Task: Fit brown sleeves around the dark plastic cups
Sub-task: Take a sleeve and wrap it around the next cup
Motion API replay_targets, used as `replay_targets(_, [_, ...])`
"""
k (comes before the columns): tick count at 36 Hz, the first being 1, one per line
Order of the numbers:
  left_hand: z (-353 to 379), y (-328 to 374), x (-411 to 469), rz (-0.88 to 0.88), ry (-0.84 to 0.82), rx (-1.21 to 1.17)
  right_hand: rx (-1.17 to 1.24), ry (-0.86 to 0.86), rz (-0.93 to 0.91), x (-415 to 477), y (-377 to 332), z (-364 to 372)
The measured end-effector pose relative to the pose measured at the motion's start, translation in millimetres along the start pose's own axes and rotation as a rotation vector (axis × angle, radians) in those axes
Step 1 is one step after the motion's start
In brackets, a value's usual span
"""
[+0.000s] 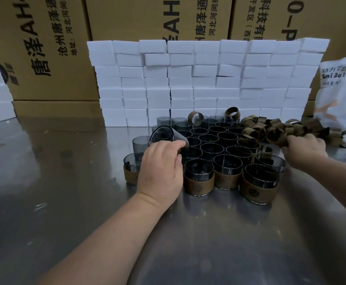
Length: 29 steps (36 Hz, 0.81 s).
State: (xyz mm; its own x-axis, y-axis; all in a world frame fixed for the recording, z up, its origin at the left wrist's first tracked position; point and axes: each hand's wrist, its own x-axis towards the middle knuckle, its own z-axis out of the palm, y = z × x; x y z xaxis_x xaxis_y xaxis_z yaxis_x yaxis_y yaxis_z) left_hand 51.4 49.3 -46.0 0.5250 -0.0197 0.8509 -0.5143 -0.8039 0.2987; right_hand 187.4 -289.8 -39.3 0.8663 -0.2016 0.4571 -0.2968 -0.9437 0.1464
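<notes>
**Head view.** The only view. The camera is worn on the head, above the near edge of the worktop (65,223), and faces forward and down toward 12 o'clock. The lens is wide-angle, so straight edges bow toward the frame borders.

- **Range:** close. The forearms enter at 7 o'clock and 4 o'clock. The left grip (161,167) and right grip (305,146) lie near frame centre.
- **Centre field:** the dark plastic cups (227,167), with the brown sleeves (270,130) at 1 o'clock from them.
- **Far field, 12 o'clock:** the white block wall (198,83) and the cardboard cartons (44,48) close the view.
- **Edge, 3 o'clock:** a white bag (342,95), cut by the frame.
</notes>
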Motion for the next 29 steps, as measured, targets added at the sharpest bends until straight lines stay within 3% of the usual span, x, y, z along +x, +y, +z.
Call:
replay_targets(5, [-0.1, 0.5, -0.8, -0.008, 0.037, -0.053, 0.188, 0.158, 0.056, 0.3, 2.5, -6.8])
replay_targets(11, [-1.3, 4.4, 0.2, -0.009, 0.099, -0.114, 0.692, 0.289, 0.021, -5.3, -5.8, -41.3])
replay_targets(16, [-3.0, 7.3, 0.8, -0.033, 0.13, -0.133, 0.884, 0.392, 0.136, -19.2, -19.9, -74.9])
replay_targets(21, [-3.3, 10.1, 2.0, -0.054, 0.151, -0.163, 1.247, 0.453, -0.044, -56.6, -57.1, -118.4])
replay_targets(23, [-3.1, 10.7, 2.0, -0.087, 0.158, -0.183, 1.285, 0.449, -0.137, -76.8, -75.0, -129.4])
replay_targets(29, [-2.3, 10.0, 3.1, -0.13, 0.22, -0.209, 1.52, 0.266, -0.3, -136.1, -116.1, -134.2])
